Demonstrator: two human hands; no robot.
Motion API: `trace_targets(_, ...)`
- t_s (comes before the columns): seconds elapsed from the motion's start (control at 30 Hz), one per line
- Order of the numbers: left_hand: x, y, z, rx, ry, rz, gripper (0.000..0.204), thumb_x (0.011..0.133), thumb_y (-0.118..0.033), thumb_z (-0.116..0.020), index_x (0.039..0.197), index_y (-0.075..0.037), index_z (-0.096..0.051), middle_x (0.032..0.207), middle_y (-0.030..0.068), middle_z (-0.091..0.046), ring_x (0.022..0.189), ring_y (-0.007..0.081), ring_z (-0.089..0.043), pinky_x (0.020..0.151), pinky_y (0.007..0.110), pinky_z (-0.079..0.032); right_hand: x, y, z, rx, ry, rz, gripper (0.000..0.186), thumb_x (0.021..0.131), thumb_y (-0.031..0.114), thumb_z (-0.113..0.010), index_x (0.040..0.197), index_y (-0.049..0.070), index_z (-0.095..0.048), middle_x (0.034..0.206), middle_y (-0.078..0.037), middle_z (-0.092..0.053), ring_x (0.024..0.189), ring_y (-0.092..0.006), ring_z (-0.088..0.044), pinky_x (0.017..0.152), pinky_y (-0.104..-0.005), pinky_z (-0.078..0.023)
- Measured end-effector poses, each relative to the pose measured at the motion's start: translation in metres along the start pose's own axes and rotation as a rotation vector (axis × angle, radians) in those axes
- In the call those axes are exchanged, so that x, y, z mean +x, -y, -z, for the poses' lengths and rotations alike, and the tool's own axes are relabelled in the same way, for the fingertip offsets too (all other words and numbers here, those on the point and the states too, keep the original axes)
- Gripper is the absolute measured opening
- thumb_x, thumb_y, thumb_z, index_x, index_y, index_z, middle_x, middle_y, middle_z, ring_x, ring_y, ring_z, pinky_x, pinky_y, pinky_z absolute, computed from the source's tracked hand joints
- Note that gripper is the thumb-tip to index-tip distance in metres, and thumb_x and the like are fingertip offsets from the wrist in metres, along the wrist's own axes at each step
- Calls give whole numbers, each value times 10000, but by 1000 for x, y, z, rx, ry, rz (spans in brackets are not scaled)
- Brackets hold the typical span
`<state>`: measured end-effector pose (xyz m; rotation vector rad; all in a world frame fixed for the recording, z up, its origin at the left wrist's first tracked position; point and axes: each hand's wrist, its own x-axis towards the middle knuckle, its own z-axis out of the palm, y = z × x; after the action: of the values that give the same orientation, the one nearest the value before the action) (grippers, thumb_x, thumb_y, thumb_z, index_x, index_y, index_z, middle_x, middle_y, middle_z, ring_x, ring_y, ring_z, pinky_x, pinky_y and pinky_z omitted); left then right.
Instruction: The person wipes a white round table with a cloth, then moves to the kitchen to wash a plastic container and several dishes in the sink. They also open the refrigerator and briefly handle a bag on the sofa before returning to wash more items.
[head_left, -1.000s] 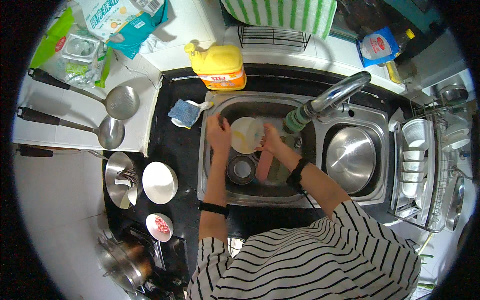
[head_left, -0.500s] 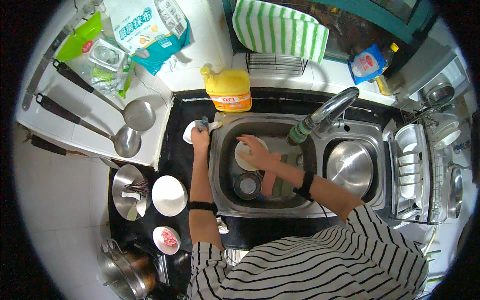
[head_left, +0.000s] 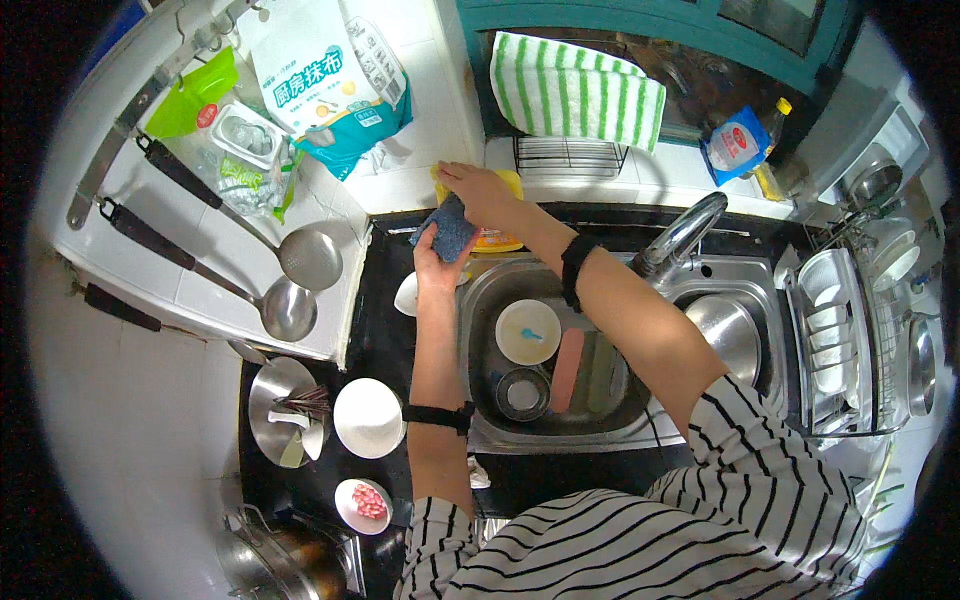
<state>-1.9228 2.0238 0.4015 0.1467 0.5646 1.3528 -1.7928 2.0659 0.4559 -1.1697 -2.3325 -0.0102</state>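
My left hand [head_left: 440, 262] holds a blue-grey scrubbing sponge [head_left: 447, 232] up beside the yellow detergent jug [head_left: 507, 186], behind the sink's far left corner. Over the top of the jug lies my right hand [head_left: 482, 196], its fingers together on the pump end and covering most of it. The sponge sits just below the right hand's fingers. Partly hidden by my left wrist is a white dish [head_left: 406, 296] on the black counter. Inside the sink [head_left: 476, 385] are a white bowl [head_left: 527, 345] with a small blue piece in it, a small dark-rimmed round dish [head_left: 522, 394], and long pink [head_left: 567, 370] and green pieces.
A curved faucet [head_left: 680, 235] arches behind the basins, and a steel bowl [head_left: 722, 330] fills the right one. Left of the sink stand a white bowl [head_left: 369, 418], a small bowl of pink pieces [head_left: 362, 505] and a steel bowl of utensils [head_left: 270, 405]. A dish rack [head_left: 830, 340] is at right.
My right hand has left the white bowl in the sink and come up to the detergent jug. My left hand has lifted the sponge off the white dish toward the jug. The view has shifted slightly.
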Motion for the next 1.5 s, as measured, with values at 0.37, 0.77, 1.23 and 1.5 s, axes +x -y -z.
trace_targets(0.37,24,2,2,-40,30,3,307,918,-260,-400,1130,-57,-491,1131,126,-561,1052,332,-530,904,562,-408,6,-12,-12,-246,-88,100,345,754,100,-538,1098,85,-564,1132,-62,-554,1084,-243,-515,902,-385,-408)
trace_targets(0.77,28,-1,12,-49,42,36,337,918,-263,-385,1146,-36,-486,1137,146,-559,1067,343,-523,914,558,-406,8,-12,-7,-195,-163,158,391,738,96,-556,1128,74,-544,1175,-74,-542,1104,-240,-516,895,-351,-428)
trace_targets(1.23,-8,5,-2,1,-86,-10,375,899,-262,-433,1201,-41,-453,1143,114,-563,1081,320,-521,922,555,-400,-12,13,-2,-80,-275,3,445,783,142,-539,1219,59,-497,1305,-126,-451,1197,-263,-442,998,-392,-347)
trace_targets(1.5,-112,141,32,538,-92,188,494,896,-337,-515,1295,-77,-385,1192,61,-515,1083,188,-488,918,355,-388,-201,38,-65,1816,-181,-1329,505,930,422,-402,1239,28,-470,1217,-112,-514,1182,-216,-434,970,-304,-345)
